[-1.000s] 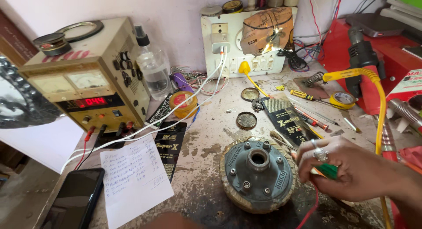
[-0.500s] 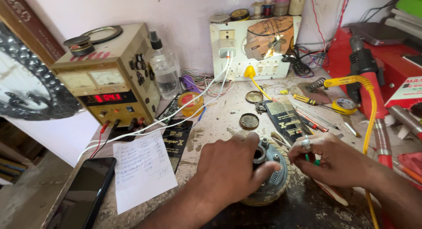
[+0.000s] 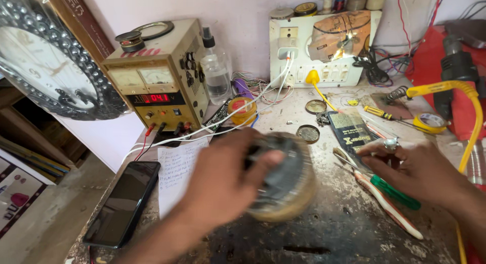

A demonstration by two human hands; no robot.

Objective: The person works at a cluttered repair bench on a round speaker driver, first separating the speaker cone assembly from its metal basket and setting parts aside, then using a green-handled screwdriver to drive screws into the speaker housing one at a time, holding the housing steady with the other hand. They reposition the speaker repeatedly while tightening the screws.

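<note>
At a cluttered repair bench (image 3: 324, 228), your left hand (image 3: 223, 185) clamps its grip around the round grey motor housing (image 3: 283, 175), tipped up on its edge at the bench's middle and blurred by motion. Your right hand (image 3: 420, 170), fingers loosely curled on nothing, rests over the green-handled screwdriver (image 3: 392, 193). Brace the housing's lower rim against the bench, clear of the white cables (image 3: 238, 117).

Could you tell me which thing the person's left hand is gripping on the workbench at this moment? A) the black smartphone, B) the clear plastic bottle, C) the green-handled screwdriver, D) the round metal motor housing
D: the left hand is wrapped over the round metal motor housing, which is tilted and motion-blurred, while the smartphone lies untouched to its left.
</note>
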